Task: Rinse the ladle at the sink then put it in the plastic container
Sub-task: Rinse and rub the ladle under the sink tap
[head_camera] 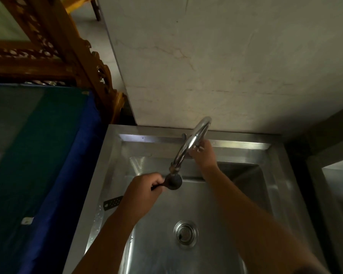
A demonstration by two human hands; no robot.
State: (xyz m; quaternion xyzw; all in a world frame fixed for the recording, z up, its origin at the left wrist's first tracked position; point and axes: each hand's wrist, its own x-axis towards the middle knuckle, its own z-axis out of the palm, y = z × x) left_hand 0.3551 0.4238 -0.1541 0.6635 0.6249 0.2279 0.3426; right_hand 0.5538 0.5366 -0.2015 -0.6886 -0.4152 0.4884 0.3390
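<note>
My left hand [145, 189] grips the handle of a dark ladle [173, 181], whose round bowl sits directly under the spout of the curved chrome faucet [192, 143]. The ladle's handle end, a flat perforated black strip [112, 203], sticks out to the left of my wrist. My right hand [203, 154] is closed around the tap handle at the faucet's base, at the back of the steel sink [115, 155]. I cannot tell whether water is running. No plastic container is in view.
The sink's drain [185, 233] lies in the middle of the basin. A blue and green cloth-covered surface [38, 155] borders the sink on the left, with carved wooden furniture [53, 46] behind it. A pale wall [226, 66] rises behind the sink.
</note>
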